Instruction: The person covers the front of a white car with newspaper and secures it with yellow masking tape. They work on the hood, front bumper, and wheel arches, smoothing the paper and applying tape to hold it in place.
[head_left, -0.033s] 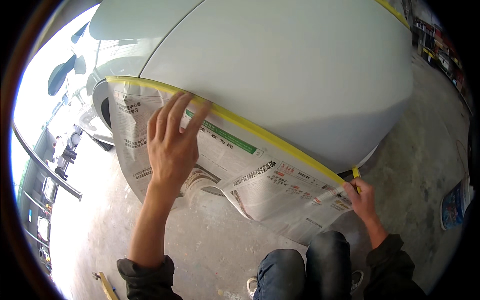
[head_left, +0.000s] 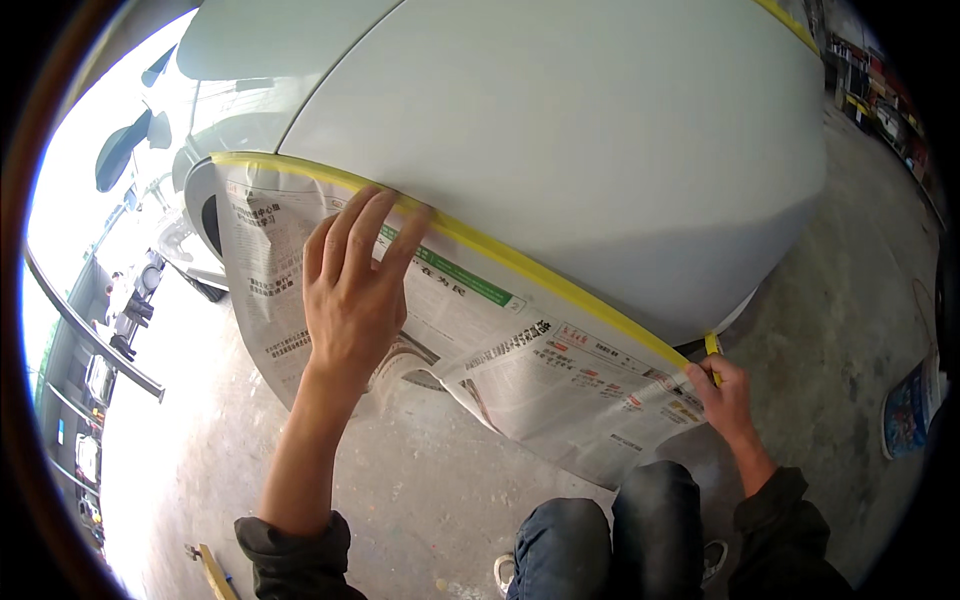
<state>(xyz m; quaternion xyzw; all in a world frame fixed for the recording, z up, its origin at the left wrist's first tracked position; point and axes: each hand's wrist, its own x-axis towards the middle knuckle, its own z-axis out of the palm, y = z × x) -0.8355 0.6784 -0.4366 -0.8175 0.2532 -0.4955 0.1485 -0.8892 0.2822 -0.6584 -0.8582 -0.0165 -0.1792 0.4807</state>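
A sheet of newspaper (head_left: 480,350) hangs along the lower edge of a pale car body panel (head_left: 560,140). Yellow masking tape (head_left: 540,272) runs along the sheet's upper edge, where it meets the panel. My left hand (head_left: 350,285) lies over the paper with its fingers apart, fingertips on the tape left of the middle. At the tape's right end, my right hand (head_left: 725,398) is closed, pinching the taped corner of the newspaper. A short yellow strip (head_left: 712,345) shows just above that hand; what else lies inside its fingers is hidden.
My knees (head_left: 610,530) are close below the newspaper. A blue bucket (head_left: 905,410) stands on the concrete floor at the right, and cluttered shelving (head_left: 880,110) is behind it. A yellowish bar (head_left: 213,570) lies at the lower left.
My left hand has slid slightly to the right along the tape. My right hand and the newspaper's taped edge keep their place.
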